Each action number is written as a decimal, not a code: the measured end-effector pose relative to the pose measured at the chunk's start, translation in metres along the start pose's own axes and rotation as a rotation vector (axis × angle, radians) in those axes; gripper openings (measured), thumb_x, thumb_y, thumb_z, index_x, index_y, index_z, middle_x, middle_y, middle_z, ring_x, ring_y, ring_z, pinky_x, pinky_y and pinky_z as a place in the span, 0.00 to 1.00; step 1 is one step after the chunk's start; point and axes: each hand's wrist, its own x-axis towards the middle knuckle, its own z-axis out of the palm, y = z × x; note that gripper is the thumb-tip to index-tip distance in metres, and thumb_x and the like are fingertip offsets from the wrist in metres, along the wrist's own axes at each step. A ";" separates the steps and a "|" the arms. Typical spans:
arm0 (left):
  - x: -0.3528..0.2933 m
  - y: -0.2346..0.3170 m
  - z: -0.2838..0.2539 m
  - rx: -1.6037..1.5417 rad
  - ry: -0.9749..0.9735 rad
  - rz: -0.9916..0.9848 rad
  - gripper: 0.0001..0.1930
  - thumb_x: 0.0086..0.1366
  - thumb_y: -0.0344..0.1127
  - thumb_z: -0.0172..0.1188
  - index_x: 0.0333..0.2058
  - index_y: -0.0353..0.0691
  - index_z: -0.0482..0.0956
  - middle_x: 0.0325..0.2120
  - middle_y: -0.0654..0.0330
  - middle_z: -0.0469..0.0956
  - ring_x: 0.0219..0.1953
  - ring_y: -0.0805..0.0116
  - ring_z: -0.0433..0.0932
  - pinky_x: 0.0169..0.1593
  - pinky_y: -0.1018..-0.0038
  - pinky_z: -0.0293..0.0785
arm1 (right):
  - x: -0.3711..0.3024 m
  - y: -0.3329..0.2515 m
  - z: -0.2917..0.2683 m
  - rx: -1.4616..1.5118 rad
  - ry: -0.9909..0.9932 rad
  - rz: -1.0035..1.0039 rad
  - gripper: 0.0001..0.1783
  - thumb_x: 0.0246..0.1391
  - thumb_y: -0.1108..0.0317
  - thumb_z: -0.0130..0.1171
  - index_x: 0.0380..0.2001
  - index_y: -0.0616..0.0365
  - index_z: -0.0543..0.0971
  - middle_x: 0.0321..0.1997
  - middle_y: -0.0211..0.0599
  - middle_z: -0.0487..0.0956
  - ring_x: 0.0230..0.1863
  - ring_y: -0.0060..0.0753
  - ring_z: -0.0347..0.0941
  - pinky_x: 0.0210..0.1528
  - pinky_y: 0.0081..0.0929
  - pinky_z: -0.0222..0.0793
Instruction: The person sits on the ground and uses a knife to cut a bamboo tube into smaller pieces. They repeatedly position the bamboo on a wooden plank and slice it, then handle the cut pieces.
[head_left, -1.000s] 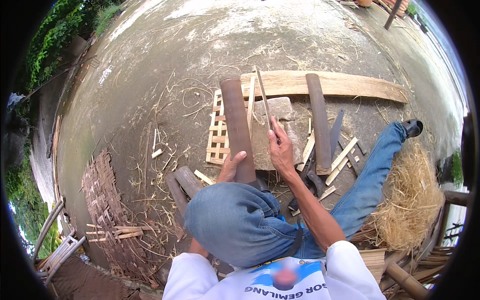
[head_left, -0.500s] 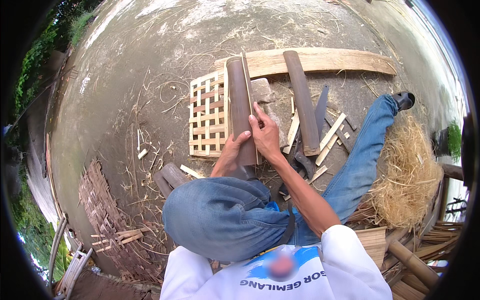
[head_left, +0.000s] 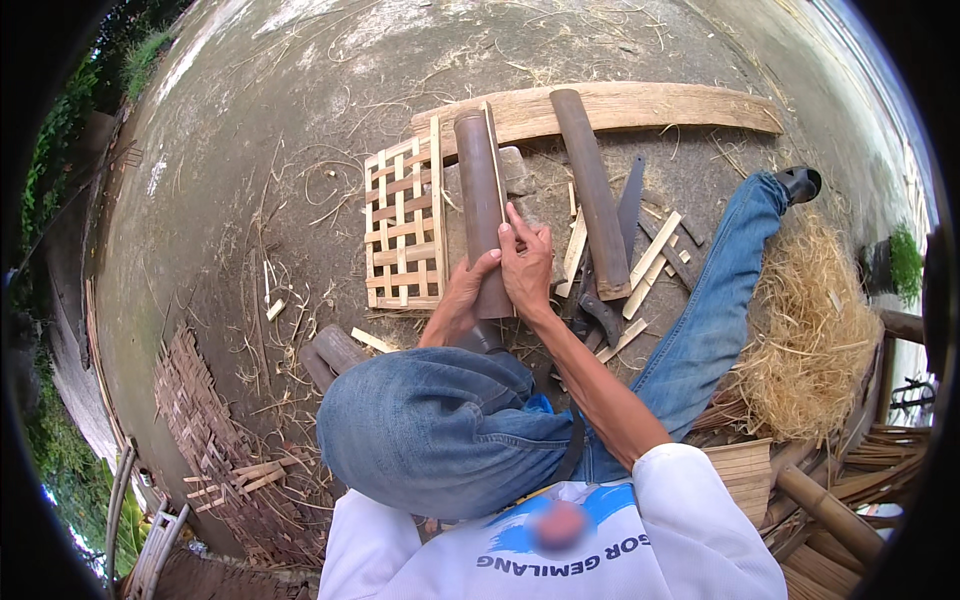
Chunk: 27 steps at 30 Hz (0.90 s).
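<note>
A dark brown bamboo tube (head_left: 477, 180) stands out in front of me, its near end by my bent knee. My left hand (head_left: 462, 298) is closed round its lower left side, the thumb on top. A thin pale-edged bamboo strip (head_left: 496, 150) lies lengthwise along the tube's right side. My right hand (head_left: 528, 268) pinches the strip against the tube, with the index finger stretched along it. Left of the tube lies a square lattice (head_left: 403, 225) woven from flat bamboo slats, with a straight slat at its right edge.
Across the back lies a long wooden plank (head_left: 650, 105). A second bamboo tube (head_left: 592, 190) rests to the right, beside a saw (head_left: 630, 205) and several loose pale slats (head_left: 655, 250). A heap of shavings (head_left: 810, 330) is at far right; woven matting (head_left: 215, 440) lies at left.
The tube's near end has tipped slightly, and the lattice's right edge shows more plainly apart from it. Both hands keep their grip. The whole view has shifted slightly.
</note>
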 end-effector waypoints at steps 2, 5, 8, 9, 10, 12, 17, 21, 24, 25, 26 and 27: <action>0.003 -0.003 -0.001 0.012 -0.004 0.019 0.35 0.66 0.51 0.67 0.61 0.31 0.69 0.48 0.51 0.80 0.48 0.63 0.82 0.49 0.67 0.82 | -0.003 0.000 0.000 0.058 0.010 0.048 0.23 0.68 0.58 0.60 0.64 0.47 0.78 0.34 0.32 0.66 0.38 0.28 0.68 0.46 0.27 0.68; 0.000 -0.012 -0.013 0.022 0.034 0.046 0.36 0.65 0.52 0.68 0.62 0.33 0.69 0.49 0.52 0.80 0.48 0.64 0.82 0.49 0.68 0.82 | -0.012 -0.003 0.003 0.182 -0.041 0.097 0.24 0.68 0.59 0.60 0.65 0.46 0.77 0.37 0.34 0.69 0.40 0.28 0.69 0.49 0.27 0.68; 0.005 -0.016 -0.006 0.058 0.027 0.055 0.37 0.64 0.52 0.68 0.63 0.34 0.68 0.51 0.51 0.79 0.49 0.64 0.82 0.50 0.67 0.82 | -0.010 0.011 0.003 0.382 -0.029 0.128 0.24 0.68 0.60 0.59 0.66 0.49 0.76 0.40 0.34 0.72 0.42 0.27 0.70 0.51 0.26 0.69; 0.003 -0.016 -0.006 0.073 0.035 0.062 0.37 0.64 0.52 0.69 0.63 0.34 0.68 0.51 0.51 0.79 0.50 0.63 0.81 0.50 0.67 0.82 | -0.011 0.014 0.005 0.469 -0.036 0.140 0.25 0.69 0.60 0.58 0.66 0.50 0.76 0.41 0.34 0.73 0.43 0.26 0.70 0.52 0.26 0.69; 0.002 -0.016 -0.006 0.072 0.028 0.062 0.37 0.64 0.52 0.69 0.63 0.34 0.68 0.52 0.51 0.78 0.50 0.63 0.81 0.51 0.67 0.81 | -0.012 0.017 0.007 0.462 -0.040 0.136 0.25 0.69 0.60 0.58 0.67 0.51 0.74 0.43 0.34 0.74 0.44 0.26 0.71 0.52 0.26 0.69; 0.000 -0.014 -0.007 0.068 0.010 0.058 0.38 0.63 0.52 0.70 0.63 0.33 0.67 0.52 0.51 0.78 0.50 0.62 0.81 0.52 0.66 0.81 | -0.014 0.018 0.007 0.445 -0.046 0.130 0.27 0.70 0.61 0.57 0.69 0.53 0.72 0.46 0.35 0.77 0.46 0.25 0.72 0.53 0.26 0.70; -0.003 -0.014 -0.008 0.103 0.039 0.064 0.38 0.63 0.50 0.71 0.63 0.33 0.67 0.51 0.51 0.78 0.50 0.63 0.81 0.51 0.67 0.81 | -0.021 0.004 -0.002 0.639 -0.087 0.226 0.28 0.71 0.62 0.56 0.71 0.55 0.69 0.52 0.37 0.80 0.49 0.22 0.74 0.53 0.25 0.72; -0.002 -0.014 -0.006 0.168 0.035 0.080 0.38 0.63 0.49 0.71 0.63 0.33 0.67 0.51 0.50 0.78 0.49 0.63 0.81 0.51 0.67 0.81 | -0.018 0.008 -0.007 0.818 -0.127 0.308 0.28 0.71 0.62 0.57 0.71 0.54 0.69 0.53 0.35 0.80 0.48 0.20 0.75 0.51 0.22 0.73; -0.007 -0.010 -0.003 0.244 0.070 0.110 0.38 0.62 0.50 0.72 0.62 0.33 0.67 0.50 0.50 0.78 0.48 0.63 0.81 0.50 0.68 0.82 | -0.015 0.010 -0.014 0.858 -0.196 0.374 0.29 0.70 0.62 0.59 0.71 0.54 0.69 0.54 0.35 0.81 0.48 0.19 0.75 0.51 0.21 0.74; -0.008 -0.008 -0.004 0.278 0.078 0.121 0.38 0.62 0.50 0.72 0.62 0.33 0.67 0.50 0.50 0.79 0.48 0.63 0.81 0.49 0.68 0.82 | -0.015 0.009 -0.014 0.852 -0.198 0.372 0.30 0.69 0.62 0.60 0.71 0.54 0.68 0.55 0.36 0.81 0.49 0.20 0.75 0.51 0.22 0.74; -0.010 -0.005 -0.005 0.312 0.088 0.132 0.38 0.62 0.50 0.72 0.62 0.33 0.67 0.49 0.50 0.79 0.48 0.63 0.81 0.49 0.68 0.82 | -0.016 0.008 -0.013 0.846 -0.202 0.369 0.30 0.69 0.61 0.60 0.71 0.54 0.68 0.55 0.37 0.80 0.49 0.20 0.75 0.52 0.22 0.74; -0.010 -0.006 -0.003 0.343 0.083 0.130 0.38 0.62 0.51 0.72 0.62 0.33 0.68 0.49 0.50 0.79 0.47 0.63 0.82 0.48 0.68 0.82 | -0.018 0.008 -0.018 0.832 -0.189 0.374 0.31 0.69 0.60 0.61 0.71 0.54 0.68 0.56 0.37 0.80 0.50 0.21 0.75 0.53 0.23 0.74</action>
